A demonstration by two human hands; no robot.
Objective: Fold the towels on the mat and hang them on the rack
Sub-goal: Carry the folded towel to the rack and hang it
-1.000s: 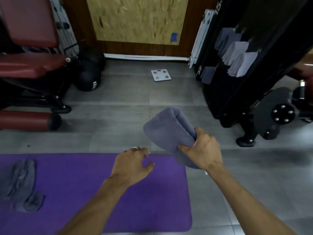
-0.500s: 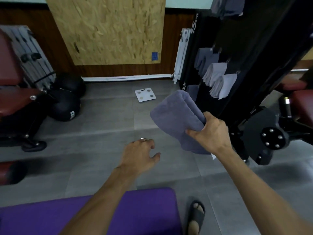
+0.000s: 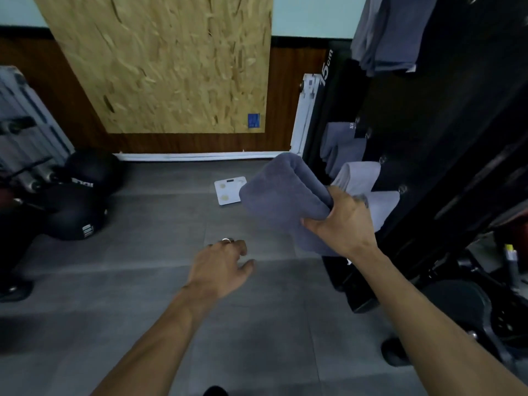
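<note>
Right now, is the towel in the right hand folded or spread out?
Folded. The towel shows a rounded doubled edge at its top, and the right hand grips its layers bunched together.

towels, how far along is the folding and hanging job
Done: several folded towels already hang on the black rack. In hand: the right hand grips a folded grey towel beside the rack; the left hand is empty. Left: hanging this one.
</note>
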